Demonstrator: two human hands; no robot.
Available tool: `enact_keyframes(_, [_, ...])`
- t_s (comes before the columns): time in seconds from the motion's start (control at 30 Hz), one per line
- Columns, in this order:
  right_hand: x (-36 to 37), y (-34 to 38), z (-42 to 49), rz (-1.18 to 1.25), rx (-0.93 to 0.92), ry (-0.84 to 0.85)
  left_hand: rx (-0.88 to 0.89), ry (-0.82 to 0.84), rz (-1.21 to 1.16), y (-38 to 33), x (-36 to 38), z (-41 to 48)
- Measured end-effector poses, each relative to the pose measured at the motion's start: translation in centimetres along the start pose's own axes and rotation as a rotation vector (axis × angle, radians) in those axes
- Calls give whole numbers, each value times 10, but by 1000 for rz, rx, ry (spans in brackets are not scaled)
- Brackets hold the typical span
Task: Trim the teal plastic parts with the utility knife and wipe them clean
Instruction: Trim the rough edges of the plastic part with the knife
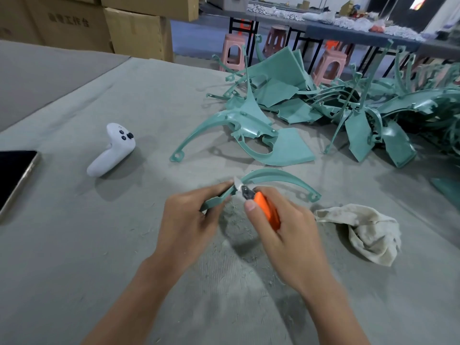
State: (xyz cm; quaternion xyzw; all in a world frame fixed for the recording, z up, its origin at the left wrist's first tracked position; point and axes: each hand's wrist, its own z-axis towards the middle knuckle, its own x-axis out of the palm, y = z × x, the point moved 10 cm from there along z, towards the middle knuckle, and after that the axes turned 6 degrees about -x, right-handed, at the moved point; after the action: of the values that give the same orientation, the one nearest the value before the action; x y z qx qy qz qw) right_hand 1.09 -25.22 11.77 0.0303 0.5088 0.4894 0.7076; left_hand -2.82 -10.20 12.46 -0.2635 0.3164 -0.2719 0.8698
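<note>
Left hand [189, 220] has its fingers curled round the near-left end of a curved teal part [278, 174], pinching it tight. Right hand [286, 235] is wrapped round the orange utility knife [267, 211], thumb lying along the top of the handle. So both hands are closed on something.

The part sits just above the grey table cover [74, 245], near the middle. Its long axis runs left to right: it starts at the left hand, arcs away and over, then comes down on the right, ending in a little loop tab just beside the rag [368, 230]. The knife lies diagonally, handle toward the near right and blade pointing far-left, with the tip meeting the strip right by the left fingertips.

Only containers around are the cardboard boxes [139, 33] stacked at the far left. They're closed, so I can't tell what's in them.

The pile of teal parts [348, 103] is heaped on the far right of the table, with one big arched piece [249, 130] lying just this side of it. There's a white controller [112, 149] on the left and a dark flat device [15, 175] at the left edge. Fine shavings are scattered on the cover under the hands.
</note>
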Motion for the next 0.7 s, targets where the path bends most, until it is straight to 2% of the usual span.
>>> enact_keyframes(0.17, [-6, -14, 1, 76, 56, -28, -1, 28, 11, 3, 5, -3])
enact_keyframes(0.5, [-7, -19, 1, -53, 125, -87, -10, 82, 31, -2, 9, 0])
enact_keyframes(0.7, [-7, -17, 1, -100, 128, -103, 12, 49, 73, -5, 5, 0])
